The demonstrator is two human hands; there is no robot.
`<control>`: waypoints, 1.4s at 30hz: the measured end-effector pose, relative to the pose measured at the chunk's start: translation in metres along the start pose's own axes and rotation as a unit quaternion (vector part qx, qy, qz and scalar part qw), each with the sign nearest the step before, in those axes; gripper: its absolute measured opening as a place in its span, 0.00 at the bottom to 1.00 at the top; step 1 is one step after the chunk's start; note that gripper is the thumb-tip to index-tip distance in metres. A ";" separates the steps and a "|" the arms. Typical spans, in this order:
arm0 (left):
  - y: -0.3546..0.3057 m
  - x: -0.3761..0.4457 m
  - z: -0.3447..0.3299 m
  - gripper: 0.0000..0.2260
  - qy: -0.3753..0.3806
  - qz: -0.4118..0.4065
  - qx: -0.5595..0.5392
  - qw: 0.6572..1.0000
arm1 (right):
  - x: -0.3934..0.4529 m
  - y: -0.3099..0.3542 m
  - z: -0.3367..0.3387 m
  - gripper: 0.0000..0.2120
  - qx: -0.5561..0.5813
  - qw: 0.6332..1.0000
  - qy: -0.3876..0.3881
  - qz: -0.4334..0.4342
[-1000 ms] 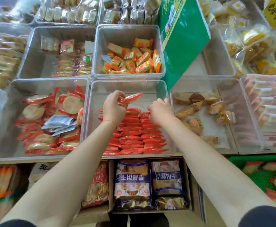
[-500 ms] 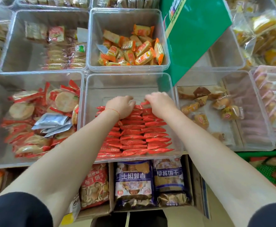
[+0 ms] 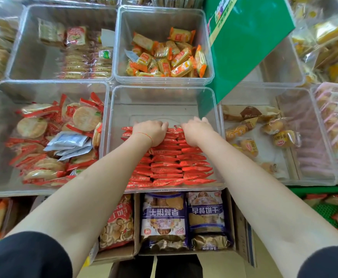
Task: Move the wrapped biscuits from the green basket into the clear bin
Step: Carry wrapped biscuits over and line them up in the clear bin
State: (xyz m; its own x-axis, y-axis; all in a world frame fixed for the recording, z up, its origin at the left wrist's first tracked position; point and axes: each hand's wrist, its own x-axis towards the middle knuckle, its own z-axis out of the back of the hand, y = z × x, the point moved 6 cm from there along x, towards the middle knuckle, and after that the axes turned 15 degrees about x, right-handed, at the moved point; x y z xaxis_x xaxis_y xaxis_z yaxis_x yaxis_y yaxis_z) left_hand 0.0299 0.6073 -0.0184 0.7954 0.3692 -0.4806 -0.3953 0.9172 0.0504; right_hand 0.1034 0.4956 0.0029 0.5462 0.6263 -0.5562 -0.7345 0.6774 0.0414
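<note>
At frame centre, my left hand point(image 3: 151, 132) and right hand point(image 3: 196, 130) curl over the biscuits point(image 3: 170, 163), apparently squaring rows in the clear bin point(image 3: 164, 97).

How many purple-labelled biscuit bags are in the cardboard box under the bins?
2: left purple bag and right purple bag, side by side in the cardboard box; more may be hidden underneath.

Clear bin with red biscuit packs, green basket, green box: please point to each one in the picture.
clear bin point(image 3: 164, 101): head view, bare far wall.
green basket point(image 3: 324, 212): head view, mesh floor at lower right.
green box point(image 3: 250, 47): head view, broad green face.
</note>
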 end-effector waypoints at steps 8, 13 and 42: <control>-0.010 -0.046 0.037 0.18 -0.158 -0.008 -0.021 0.987 | -0.074 -0.001 0.019 0.20 0.176 0.957 -0.227 0.043; -0.086 -0.114 0.074 0.10 -0.253 -0.053 -0.201 0.945 | -0.185 -0.038 0.006 0.06 0.312 0.899 -0.308 0.015; -0.577 -0.192 -0.155 0.11 0.202 0.004 -0.220 0.954 | -0.336 -0.500 -0.347 0.34 0.208 0.952 0.132 -0.182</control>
State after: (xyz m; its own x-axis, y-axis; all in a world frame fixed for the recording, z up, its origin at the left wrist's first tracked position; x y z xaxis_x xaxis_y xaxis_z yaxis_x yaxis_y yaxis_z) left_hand 0.0340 -0.0157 -0.0913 0.5847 0.2059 -0.7847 -0.6259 0.7298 -0.2749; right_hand 0.1473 -0.1880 -0.1190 0.5729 0.2395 -0.7838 -0.2638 0.9593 0.1003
